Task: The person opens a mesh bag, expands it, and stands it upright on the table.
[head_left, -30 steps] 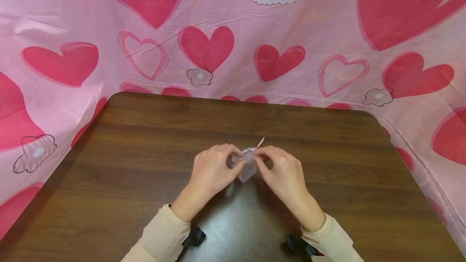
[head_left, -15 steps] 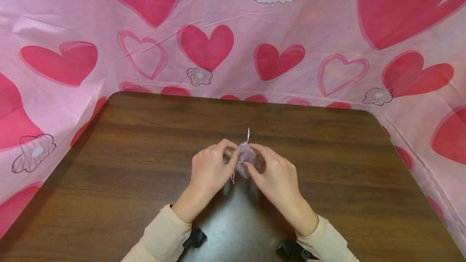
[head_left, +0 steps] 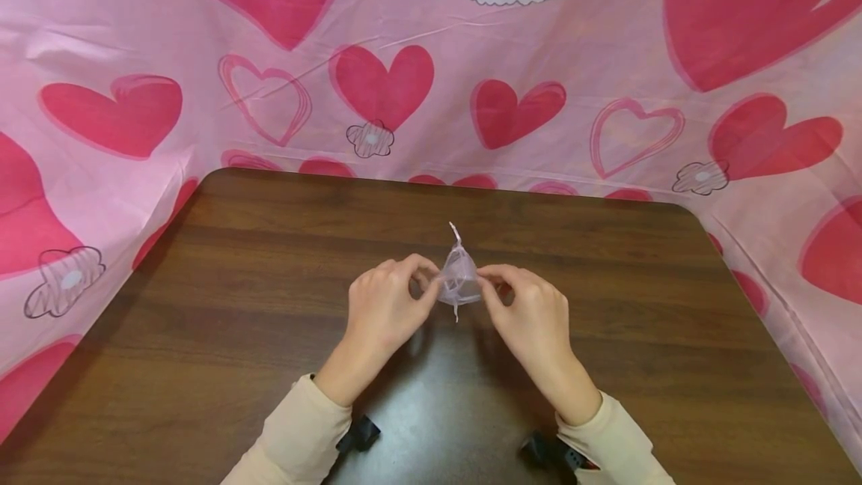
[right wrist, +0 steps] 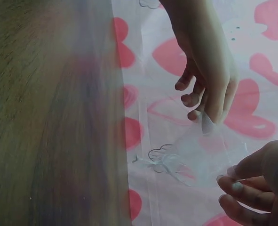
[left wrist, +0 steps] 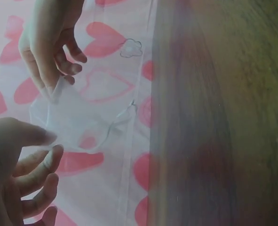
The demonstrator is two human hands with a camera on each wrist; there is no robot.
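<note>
A small sheer, pale organza drawstring pouch [head_left: 459, 275] hangs between both hands above the middle of the table. My left hand [head_left: 387, 305] pinches its left edge between thumb and forefinger. At the opposite edge, my right hand [head_left: 532, 313] pinches the cloth the same way. One twisted white cord [head_left: 456, 233] points toward the far side, and a shorter cord end sticks out at the near side. In the left wrist view, the see-through pouch [left wrist: 77, 117] is spread between the hands. The right wrist view shows the pouch [right wrist: 204, 150] with its knotted cord hanging at one side.
A dark wooden table [head_left: 269, 245] lies beneath the hands. Behind it and along its sides hangs a pink cloth [head_left: 579, 43] printed with red hearts. Black wrist devices [head_left: 360, 436] sit at both cream sleeves.
The pouch has been turned and spread wider; its cord, earlier leaning right, now points away toward the far side. My hands came closer together, then moved apart, still pinching the cloth.
</note>
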